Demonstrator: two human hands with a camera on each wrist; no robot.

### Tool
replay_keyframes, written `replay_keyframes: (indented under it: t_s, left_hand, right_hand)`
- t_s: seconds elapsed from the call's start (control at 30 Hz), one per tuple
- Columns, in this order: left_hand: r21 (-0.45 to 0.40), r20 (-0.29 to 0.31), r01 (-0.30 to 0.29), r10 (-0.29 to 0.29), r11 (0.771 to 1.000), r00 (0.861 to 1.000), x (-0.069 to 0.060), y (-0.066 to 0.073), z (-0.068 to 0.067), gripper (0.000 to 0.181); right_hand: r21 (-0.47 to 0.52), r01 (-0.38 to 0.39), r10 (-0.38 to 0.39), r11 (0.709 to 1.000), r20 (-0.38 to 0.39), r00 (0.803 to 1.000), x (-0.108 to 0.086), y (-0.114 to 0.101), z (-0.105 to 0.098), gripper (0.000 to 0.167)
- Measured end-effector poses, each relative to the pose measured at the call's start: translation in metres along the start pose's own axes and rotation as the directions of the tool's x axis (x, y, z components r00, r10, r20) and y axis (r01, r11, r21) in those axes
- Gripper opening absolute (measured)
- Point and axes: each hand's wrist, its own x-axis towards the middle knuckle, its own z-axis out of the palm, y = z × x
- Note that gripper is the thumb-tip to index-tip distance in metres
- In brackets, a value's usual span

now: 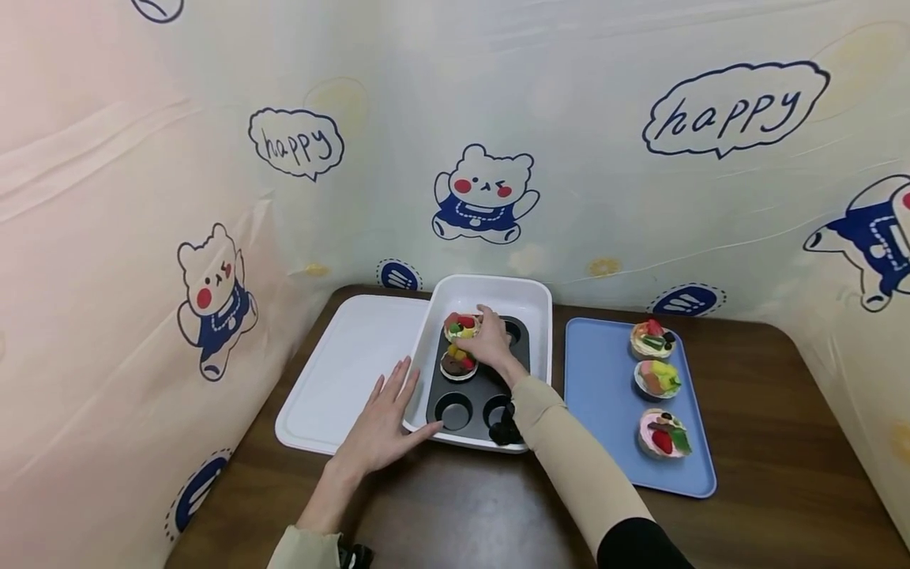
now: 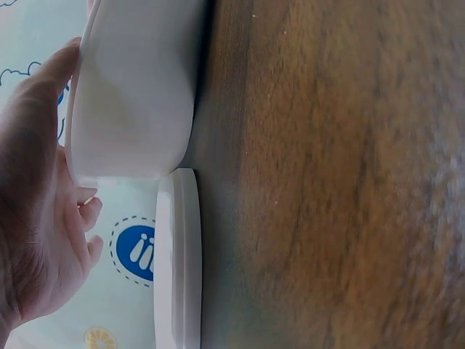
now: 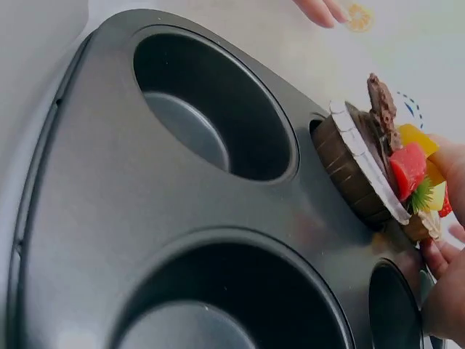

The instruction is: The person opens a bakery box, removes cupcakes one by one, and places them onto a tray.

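My right hand (image 1: pixel 490 341) pinches a small toy cupcake (image 1: pixel 460 322) topped with red, green and yellow fruit, at the back left of a dark muffin tin (image 1: pixel 475 393). Just in front of it, a chocolate cupcake (image 1: pixel 458 364) sits tilted in a cup; its brown wrapper (image 3: pixel 349 171) shows in the right wrist view, where the held cupcake is partly hidden. The tin lies in a white tub (image 1: pixel 543 340). With fingers spread, my left hand (image 1: pixel 384 425) touches the tub's near left rim; in the left wrist view its thumb lies along the tub wall (image 2: pixel 134 94).
A blue tray (image 1: pixel 604 411) on the right carries three cupcakes in a column along its right side. A flat white lid-like tray (image 1: pixel 334 371) lies left of the tub. All stand on a brown wooden table (image 1: pixel 469 506), with a printed curtain behind.
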Motion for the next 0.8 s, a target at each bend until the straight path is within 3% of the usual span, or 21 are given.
replay_keyframes:
  t_s: [0.1,0.33,0.5,0.8]
  left_hand:
    - [-0.007,0.001,0.001,-0.001,1.0,1.0,-0.001,0.001,-0.001,0.108]
    - [-0.019,0.001,0.007,-0.007,1.0,1.0,-0.001,0.001,0.0,0.109]
    - [-0.022,0.001,0.003,-0.003,1.0,1.0,-0.001,0.001,0.001,0.108]
    - [-0.037,0.0,0.003,-0.003,0.999,1.0,0.0,0.0,0.002,0.107]
  right_hand:
    - [-0.071,-0.046,0.048,0.996,0.035,0.998,0.002,-0.001,-0.001,0.087]
    - [-0.104,-0.137,0.144,0.985,0.068,0.987,0.009,-0.01,-0.005,0.068]
    - [-0.08,-0.137,0.14,0.987,0.03,0.99,0.011,-0.006,0.0,0.065]
    - [-0.035,-0.074,0.073,0.997,-0.03,0.997,0.008,-0.003,0.006,0.065]
